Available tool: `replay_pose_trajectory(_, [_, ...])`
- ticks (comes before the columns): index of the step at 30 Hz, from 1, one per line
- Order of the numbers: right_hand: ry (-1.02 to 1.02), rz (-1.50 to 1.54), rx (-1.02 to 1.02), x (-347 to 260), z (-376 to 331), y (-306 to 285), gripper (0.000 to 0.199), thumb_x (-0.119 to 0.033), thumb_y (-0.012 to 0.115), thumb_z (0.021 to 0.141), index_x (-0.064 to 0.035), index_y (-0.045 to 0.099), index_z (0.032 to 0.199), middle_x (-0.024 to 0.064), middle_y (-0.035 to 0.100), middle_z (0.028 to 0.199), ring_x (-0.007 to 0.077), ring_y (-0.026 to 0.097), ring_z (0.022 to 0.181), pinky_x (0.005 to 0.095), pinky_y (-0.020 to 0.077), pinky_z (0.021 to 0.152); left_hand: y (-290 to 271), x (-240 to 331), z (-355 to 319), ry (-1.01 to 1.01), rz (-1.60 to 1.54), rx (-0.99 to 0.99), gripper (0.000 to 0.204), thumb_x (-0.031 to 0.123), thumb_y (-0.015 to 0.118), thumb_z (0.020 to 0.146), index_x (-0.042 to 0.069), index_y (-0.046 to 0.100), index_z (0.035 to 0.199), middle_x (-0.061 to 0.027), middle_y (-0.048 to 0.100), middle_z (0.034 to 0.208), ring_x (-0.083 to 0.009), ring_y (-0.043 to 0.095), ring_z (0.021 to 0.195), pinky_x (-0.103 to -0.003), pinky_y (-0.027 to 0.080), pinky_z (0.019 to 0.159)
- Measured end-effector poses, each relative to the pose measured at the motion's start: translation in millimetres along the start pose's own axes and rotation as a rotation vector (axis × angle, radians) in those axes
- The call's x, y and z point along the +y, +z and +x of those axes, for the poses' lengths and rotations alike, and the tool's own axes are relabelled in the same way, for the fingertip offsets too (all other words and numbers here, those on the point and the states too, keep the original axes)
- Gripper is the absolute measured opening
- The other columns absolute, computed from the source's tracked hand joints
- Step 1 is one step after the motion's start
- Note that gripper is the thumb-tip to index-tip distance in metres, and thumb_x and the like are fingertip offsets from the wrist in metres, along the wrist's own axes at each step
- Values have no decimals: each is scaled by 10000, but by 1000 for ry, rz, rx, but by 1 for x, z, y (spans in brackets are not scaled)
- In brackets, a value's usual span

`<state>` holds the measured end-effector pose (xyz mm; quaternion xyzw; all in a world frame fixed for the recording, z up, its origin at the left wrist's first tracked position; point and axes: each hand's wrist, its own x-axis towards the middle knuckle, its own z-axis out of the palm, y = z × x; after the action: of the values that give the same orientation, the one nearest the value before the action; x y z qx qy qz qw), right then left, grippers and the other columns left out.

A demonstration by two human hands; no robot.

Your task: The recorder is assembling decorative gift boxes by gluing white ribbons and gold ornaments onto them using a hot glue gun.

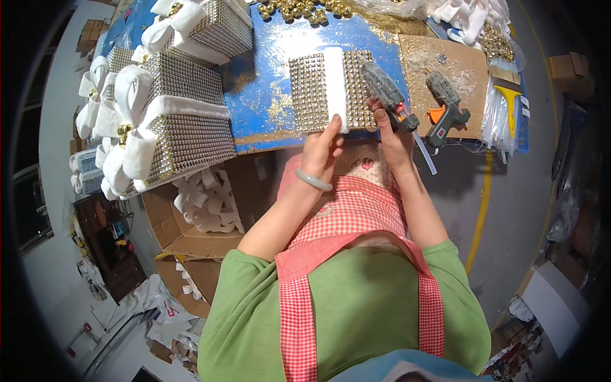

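Note:
My left hand (323, 149) grips the near edge of a box covered in gold and silver studs (310, 95), its thumb pressing the end of a white velvet ribbon (335, 83). The ribbon runs straight down the middle of the studded face. My right hand (396, 143) is closed at the box's near right corner, around a dark, glue-crusted hot glue gun (384, 88). A clear glue stick (425, 154) pokes out of its rear. Most of the right fingers are hidden. Beside it, a second glue gun (445, 105) with an orange trigger lies on cardboard.
Finished-looking studded boxes with white bows (191, 137) are stacked at the left of the blue table (254, 102). Gold bells (305, 9) lie at the far edge. A yellow scraper (509, 105) rests on clear glue sticks at right. Below the table, a carton (162, 216) holds white ribbon loops.

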<state>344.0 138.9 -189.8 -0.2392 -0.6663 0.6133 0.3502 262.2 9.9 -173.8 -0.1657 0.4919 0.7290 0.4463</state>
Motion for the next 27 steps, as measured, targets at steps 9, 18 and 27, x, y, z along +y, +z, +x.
replay_pose_trajectory(9, [32,-44,40,-7,1,2,272,-248,625,893,-6,642,1017,75,680,919,143,627,840,281,489,728,0,15,-9,-127,403,-228,316,307,592,908,13,627,1019,-6,578,614,-60,464,468,-173,329,415])
replay_pose_trajectory(18, [78,154,52,-12,0,0,300,-269,584,919,-10,642,1059,64,682,992,140,627,936,266,474,831,31,121,17,904,1184,-345,341,294,447,959,70,627,1144,-111,664,1063,-233,615,988,-360,478,825])
replay_pose_trajectory(27, [104,57,46,-14,3,2,322,-304,591,912,-16,653,1044,68,685,988,142,629,921,273,475,814,-6,73,-4,1152,2048,-391,581,398,414,928,65,350,1400,-65,328,1469,-271,223,1387,-551,108,1108])
